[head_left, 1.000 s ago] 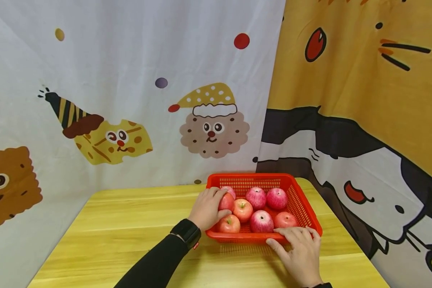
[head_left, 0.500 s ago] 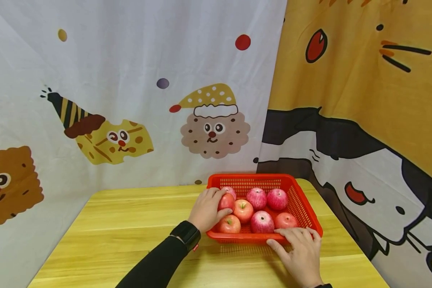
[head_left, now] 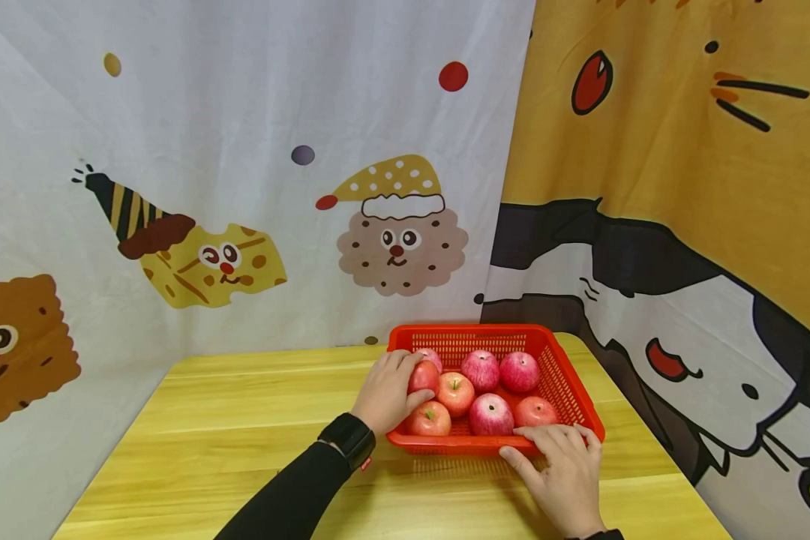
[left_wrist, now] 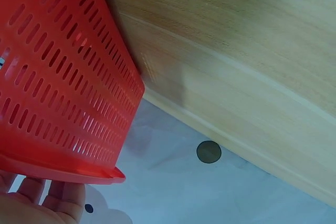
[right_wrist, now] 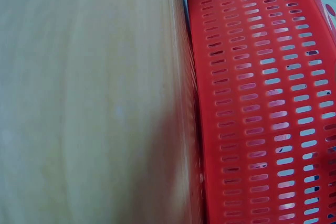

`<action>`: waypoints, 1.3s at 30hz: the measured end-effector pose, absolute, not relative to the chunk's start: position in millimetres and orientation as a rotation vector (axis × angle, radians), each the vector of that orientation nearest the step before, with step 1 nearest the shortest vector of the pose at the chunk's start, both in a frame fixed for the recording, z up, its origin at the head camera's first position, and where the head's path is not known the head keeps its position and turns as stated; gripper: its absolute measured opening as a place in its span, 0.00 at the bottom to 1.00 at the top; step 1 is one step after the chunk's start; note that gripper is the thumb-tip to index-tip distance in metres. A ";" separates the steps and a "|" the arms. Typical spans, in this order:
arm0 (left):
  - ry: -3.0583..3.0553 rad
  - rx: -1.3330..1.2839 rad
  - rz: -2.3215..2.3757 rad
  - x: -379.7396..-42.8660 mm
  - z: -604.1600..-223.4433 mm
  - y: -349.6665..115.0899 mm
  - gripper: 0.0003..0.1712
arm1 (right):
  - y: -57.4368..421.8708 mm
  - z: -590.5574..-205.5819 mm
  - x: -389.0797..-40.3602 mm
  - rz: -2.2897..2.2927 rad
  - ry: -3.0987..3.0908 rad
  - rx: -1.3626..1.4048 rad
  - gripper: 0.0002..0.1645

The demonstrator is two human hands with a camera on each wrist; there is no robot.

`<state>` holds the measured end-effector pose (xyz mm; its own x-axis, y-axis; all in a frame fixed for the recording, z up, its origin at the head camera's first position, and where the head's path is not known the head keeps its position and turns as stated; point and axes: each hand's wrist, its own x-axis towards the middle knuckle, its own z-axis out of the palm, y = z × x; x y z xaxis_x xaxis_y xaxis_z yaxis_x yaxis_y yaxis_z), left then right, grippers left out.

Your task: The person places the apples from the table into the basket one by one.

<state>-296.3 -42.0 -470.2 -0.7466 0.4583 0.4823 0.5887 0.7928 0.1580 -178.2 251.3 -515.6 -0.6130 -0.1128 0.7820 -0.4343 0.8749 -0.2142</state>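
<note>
A red slotted plastic basket [head_left: 577,379] stands on the table with several red and pinkish apples inside. Over its left rim reaches my left hand [head_left: 388,390], fingers and thumb curled round a red apple [head_left: 424,377] that lies against other apples. In the left wrist view, fingers [left_wrist: 65,198] of this hand bend over the basket rim [left_wrist: 63,173]. My right hand [head_left: 560,472] holds the front rim near the right corner, fingertips over the edge and thumb outside, close to a pale red apple [head_left: 536,412]. The right wrist view shows only the basket's slotted wall [right_wrist: 262,103] and tabletop.
The yellow wood-grain table [head_left: 243,420] extends left and in front of the basket. A white cartoon-print curtain [head_left: 243,112] hangs behind, and an orange one [head_left: 682,150] borders the right side, close to the basket.
</note>
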 end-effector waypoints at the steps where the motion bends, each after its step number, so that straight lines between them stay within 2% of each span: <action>1: -2.555 -0.788 -0.425 -296.4 -470.1 -41.7 0.40 | 251.5 -515.3 -178.1 0.490 -2.208 0.392 0.22; 16: -2.548 -0.750 -0.554 -284.9 -469.1 -64.8 0.44 | 252.8 -518.8 -178.5 0.498 -2.245 0.370 0.23; 24: -2.643 -0.676 -0.587 -259.1 -486.2 -131.0 0.42 | 253.6 -517.1 -178.8 0.489 -2.243 0.376 0.23; 30: -2.676 -0.575 -0.640 -236.1 -485.6 -184.6 0.41 | 254.1 -514.3 -178.5 0.488 -2.222 0.374 0.23; 39: -2.745 -0.395 -0.729 -210.1 -487.4 -232.6 0.39 | 252.5 -516.6 -178.4 0.483 -2.258 0.369 0.23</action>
<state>-210.1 -232.6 -487.4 -0.9255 0.1904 0.3275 0.3278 0.8360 0.4401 -178.4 252.5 -516.6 -0.6526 -0.1093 0.7498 -0.4066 0.8855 -0.2248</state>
